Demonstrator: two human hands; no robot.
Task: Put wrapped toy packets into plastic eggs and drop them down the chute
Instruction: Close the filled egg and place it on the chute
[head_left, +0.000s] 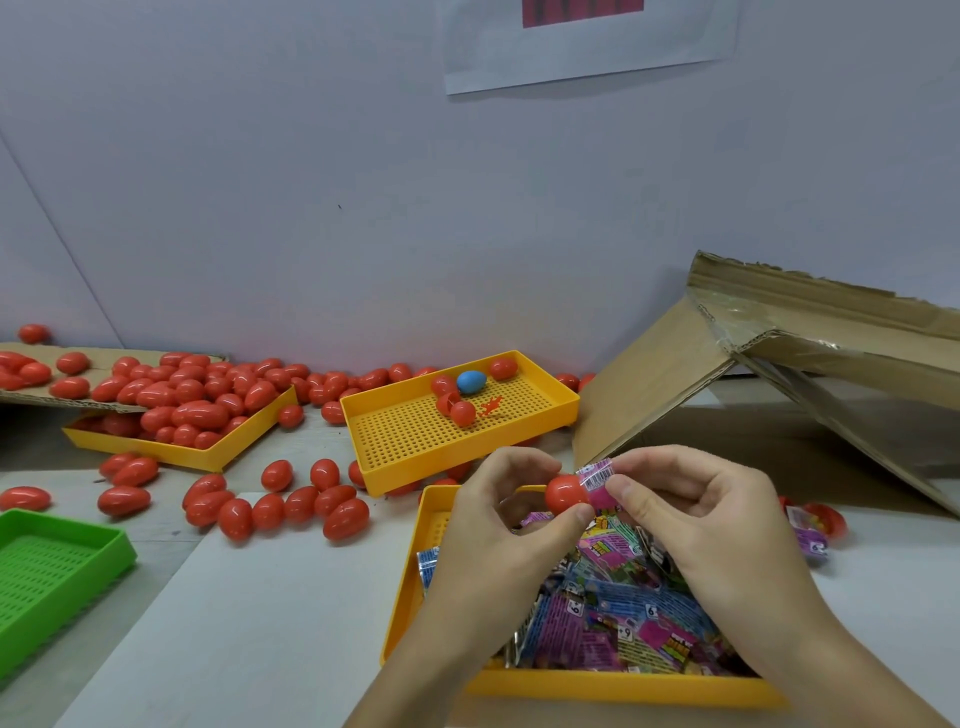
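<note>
My left hand (498, 519) pinches a red egg half (565, 491) between thumb and fingers. My right hand (691, 509) holds a pink wrapped toy packet (597, 480) against the open side of that egg half; part of the packet sticks out. Both hands hover over a yellow tray (571, 688) filled with several wrapped packets (623, 613). The cardboard chute (769, 395) slopes down at the right, just beyond my right hand.
Many closed red eggs (291, 506) lie loose on the table and heaped on a yellow tray (156, 449) at the left. Another yellow tray (415, 441) holds a blue egg (471, 382) and red pieces. A green tray (47, 577) sits front left.
</note>
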